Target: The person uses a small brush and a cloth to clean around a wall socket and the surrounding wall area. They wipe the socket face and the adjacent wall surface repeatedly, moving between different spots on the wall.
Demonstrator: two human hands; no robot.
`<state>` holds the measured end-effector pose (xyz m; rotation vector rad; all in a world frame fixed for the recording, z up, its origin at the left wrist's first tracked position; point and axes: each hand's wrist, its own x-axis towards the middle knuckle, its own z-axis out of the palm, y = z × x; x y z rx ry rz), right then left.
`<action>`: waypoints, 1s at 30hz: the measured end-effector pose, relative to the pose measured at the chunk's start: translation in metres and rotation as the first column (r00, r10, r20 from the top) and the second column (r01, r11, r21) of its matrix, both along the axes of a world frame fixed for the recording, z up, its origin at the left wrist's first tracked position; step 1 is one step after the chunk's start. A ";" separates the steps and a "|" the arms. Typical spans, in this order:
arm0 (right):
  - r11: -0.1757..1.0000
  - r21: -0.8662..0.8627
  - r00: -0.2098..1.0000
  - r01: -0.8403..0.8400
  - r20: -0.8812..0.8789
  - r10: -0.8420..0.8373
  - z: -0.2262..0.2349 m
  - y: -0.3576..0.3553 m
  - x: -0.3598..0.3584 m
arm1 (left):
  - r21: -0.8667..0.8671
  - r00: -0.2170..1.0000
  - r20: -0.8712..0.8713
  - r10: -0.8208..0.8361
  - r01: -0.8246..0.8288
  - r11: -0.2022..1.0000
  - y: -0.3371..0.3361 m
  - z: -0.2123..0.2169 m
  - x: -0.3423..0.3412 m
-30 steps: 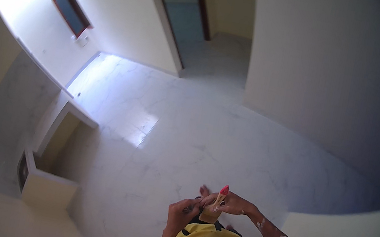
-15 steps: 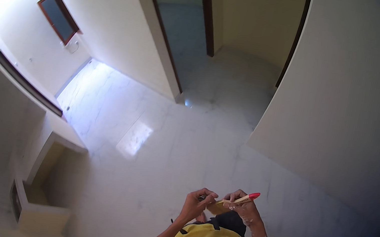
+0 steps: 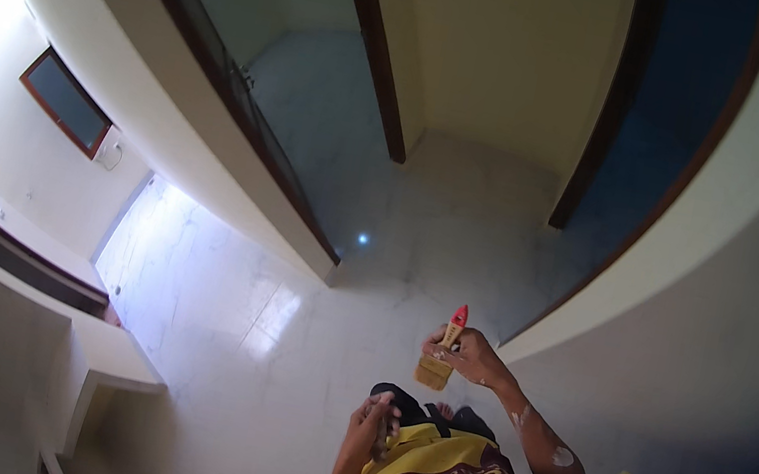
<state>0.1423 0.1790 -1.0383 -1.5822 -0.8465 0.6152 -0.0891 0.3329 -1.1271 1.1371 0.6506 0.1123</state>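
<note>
Red-tipped, 1 paintbrush [image 3: 443,350] is what we are gripping in our right hand [image 3: 468,354], while our left hand [image 3: 372,423] is clenching 1 small dark object [image 3: 383,433].

Head cam, downward, wide fisheye.

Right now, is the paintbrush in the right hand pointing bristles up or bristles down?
Bristles down: the paintbrush sits in the right hand with its red handle tip above and the tan bristle end below the fingers.

Small dark thing [image 3: 383,433] in the left hand [image 3: 373,417], mostly hidden by curled fingers, unidentifiable.
</note>
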 end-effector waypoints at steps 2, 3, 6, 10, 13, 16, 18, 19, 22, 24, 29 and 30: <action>0.999 0.026 0.995 0.029 0.095 -0.031 0.016 -0.017 -0.018 | -0.156 0.997 -0.020 -0.075 0.071 0.985 -0.029 0.005 -0.022; 0.994 0.042 0.993 0.097 0.068 -0.100 0.019 -0.024 -0.029 | -0.232 0.993 -0.028 -0.116 0.107 0.967 -0.039 0.005 -0.029; 0.960 0.035 0.959 0.279 -0.061 -0.277 -0.007 -0.051 -0.063 | -0.112 0.953 -0.125 -0.276 0.263 0.958 -0.049 -0.006 -0.044; 0.877 0.098 0.869 0.470 -0.225 -0.441 -0.101 -0.100 -0.134 | 0.728 0.955 0.224 -0.196 -0.031 0.685 -0.063 -0.011 -0.029; 0.694 0.160 0.673 0.702 -0.469 -0.572 -0.089 -0.157 -0.168 | 0.788 0.866 0.220 -0.449 0.114 0.605 -0.057 0.075 0.057; 0.588 0.130 0.587 0.798 -0.389 -0.710 -0.034 -0.215 -0.204 | 0.746 0.796 -0.022 -0.605 0.416 0.520 -0.079 0.207 0.108; 0.456 0.261 0.520 0.851 -0.300 -0.800 -0.008 -0.264 -0.273 | 0.781 0.702 0.299 -0.647 0.210 0.589 -0.165 0.291 0.075; 0.399 0.261 0.464 0.879 -0.281 -0.840 0.012 -0.298 -0.284 | 0.824 0.629 0.341 -0.698 0.157 0.544 -0.204 0.321 0.081; 0.206 0.256 0.275 0.944 -0.275 -0.921 0.044 -0.391 -0.334 | 0.790 0.424 0.470 -0.774 0.188 0.583 -0.343 0.393 0.065; 0.104 0.253 0.185 0.962 -0.321 -0.929 0.048 -0.450 -0.361 | 0.751 0.346 0.492 -0.799 0.294 0.591 -0.427 0.400 0.045; 0.177 0.173 0.237 0.969 -0.438 -0.867 0.062 -0.611 -0.398 | 0.749 0.393 0.276 -0.877 0.485 0.452 -0.594 0.389 -0.002; 0.175 0.171 0.232 0.970 -0.413 -0.881 0.076 -0.628 -0.378 | 0.716 0.386 0.295 -0.874 0.517 0.469 -0.618 0.406 0.015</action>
